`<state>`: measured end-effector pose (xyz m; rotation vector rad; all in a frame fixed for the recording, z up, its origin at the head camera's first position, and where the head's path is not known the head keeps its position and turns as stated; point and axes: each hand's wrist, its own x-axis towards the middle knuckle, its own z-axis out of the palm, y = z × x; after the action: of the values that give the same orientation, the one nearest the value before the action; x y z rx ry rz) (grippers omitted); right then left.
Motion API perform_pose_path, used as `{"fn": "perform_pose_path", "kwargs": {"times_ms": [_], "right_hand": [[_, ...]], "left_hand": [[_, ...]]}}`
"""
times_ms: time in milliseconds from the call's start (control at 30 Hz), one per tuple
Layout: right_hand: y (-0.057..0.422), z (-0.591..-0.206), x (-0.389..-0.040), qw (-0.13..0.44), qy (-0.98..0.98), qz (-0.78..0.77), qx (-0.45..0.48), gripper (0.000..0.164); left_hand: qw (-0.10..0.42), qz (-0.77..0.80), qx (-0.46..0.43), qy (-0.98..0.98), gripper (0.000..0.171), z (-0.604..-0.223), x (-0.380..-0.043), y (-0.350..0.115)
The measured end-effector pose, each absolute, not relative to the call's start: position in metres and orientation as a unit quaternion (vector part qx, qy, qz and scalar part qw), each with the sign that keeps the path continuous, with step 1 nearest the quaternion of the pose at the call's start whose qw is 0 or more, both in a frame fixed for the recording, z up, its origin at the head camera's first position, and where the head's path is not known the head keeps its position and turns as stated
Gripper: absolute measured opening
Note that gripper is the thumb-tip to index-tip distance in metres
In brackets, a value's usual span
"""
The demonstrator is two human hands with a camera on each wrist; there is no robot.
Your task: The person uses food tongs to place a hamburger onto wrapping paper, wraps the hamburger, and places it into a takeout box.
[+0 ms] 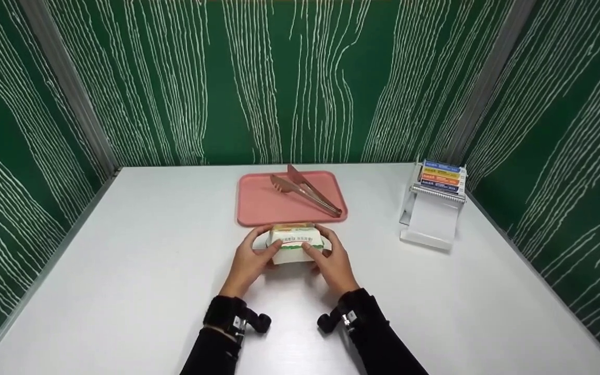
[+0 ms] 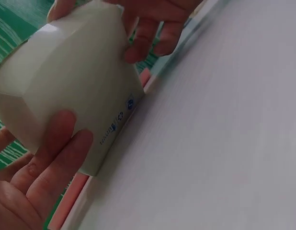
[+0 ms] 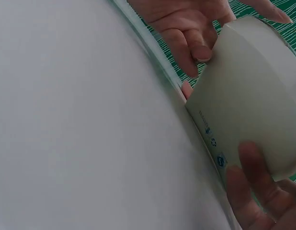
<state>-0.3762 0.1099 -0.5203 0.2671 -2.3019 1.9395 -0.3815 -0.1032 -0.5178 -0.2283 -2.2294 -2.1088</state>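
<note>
A small white cardboard food box, like a burger box (image 1: 295, 241), with green and yellow print and dark lettering, is held between both hands in the middle of the table. My left hand (image 1: 248, 260) grips its left side, thumb on the near face. On the right side my right hand (image 1: 335, 261) grips it the same way. Both wrist views show fingers bent under the plain pale underside of the box (image 2: 85, 72), which bears small blue marks. Whether its lower edge touches the table cannot be told. The lid looks closed.
Just beyond the box lies a pink tray (image 1: 258, 205) with metal tongs (image 1: 310, 197) on it. At the right stands a white roll dispenser (image 1: 433, 219), with several coloured small boxes (image 1: 441, 174) on top. Green walls with white lines border the white table (image 1: 138, 271).
</note>
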Motion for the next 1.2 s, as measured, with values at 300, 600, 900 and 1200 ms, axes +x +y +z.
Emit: {"fn": "perform_pose_path", "kwargs": {"times_ms": [300, 600, 900, 1200], "right_hand": [[0.128, -0.514, -0.371, -0.005, -0.784, 0.611, 0.115, 0.082], [0.132, -0.516, -0.373, -0.033, -0.829, 0.545, 0.119, 0.090], [0.130, -0.518, -0.375, -0.040, -0.840, 0.530, 0.113, 0.082], [0.130, -0.519, -0.379, -0.031, -0.834, 0.537, 0.122, 0.081]], "left_hand": [[0.026, -0.588, -0.135, -0.797, 0.083, -0.512, -0.373, -0.115], [0.036, -0.505, -0.151, -0.849, 0.098, -0.514, -0.374, -0.126], [0.033, -0.452, -0.133, -0.881, 0.107, -0.513, -0.374, -0.125], [0.044, -0.459, -0.129, -0.878, 0.104, -0.514, -0.376, -0.123]]}}
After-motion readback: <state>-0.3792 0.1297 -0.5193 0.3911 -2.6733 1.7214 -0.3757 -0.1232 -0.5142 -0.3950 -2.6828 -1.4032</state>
